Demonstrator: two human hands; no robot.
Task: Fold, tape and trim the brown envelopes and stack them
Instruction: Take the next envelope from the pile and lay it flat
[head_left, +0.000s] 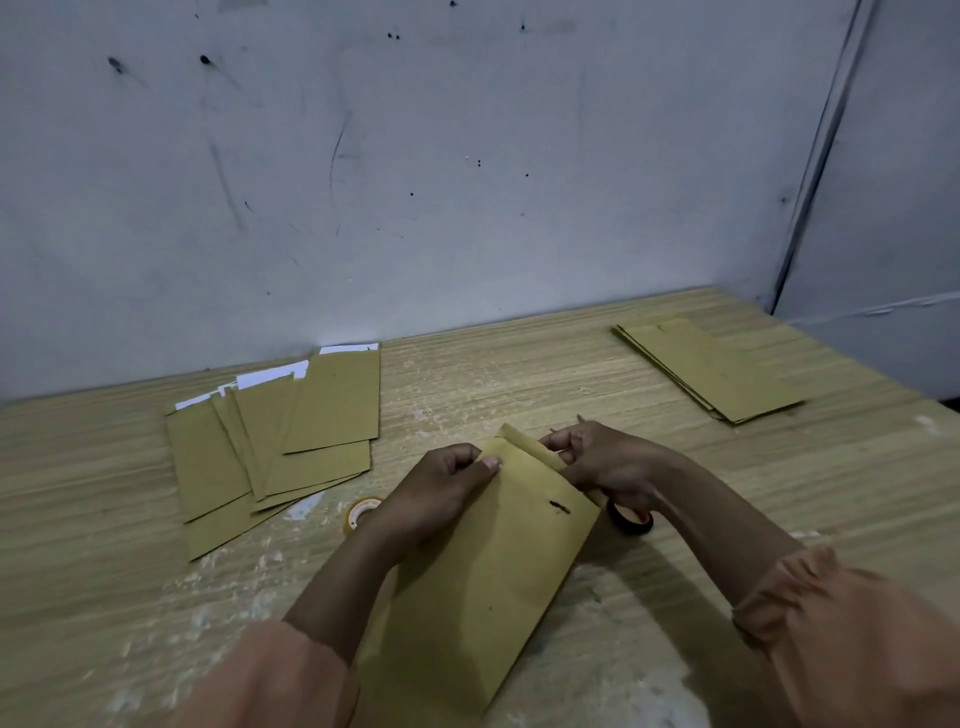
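Brown envelope lies on the bench nearest the person, its far flap half-folded. On it, the left hand pinches one corner and the right hand curls round the flap, scissors seemingly looped there. A slip could crease it crookedly. Left of the envelope sits a tape roll; beyond, loose envelopes; far right, a neat stack.

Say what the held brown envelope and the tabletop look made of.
Held brown envelope: thin matte kraft paper, apparently; its top flap curls over. Pale wooden tabletop: wood or wood-look laminate, judging by streaky grain; whitish scuffs suggest a worn, dull finish.
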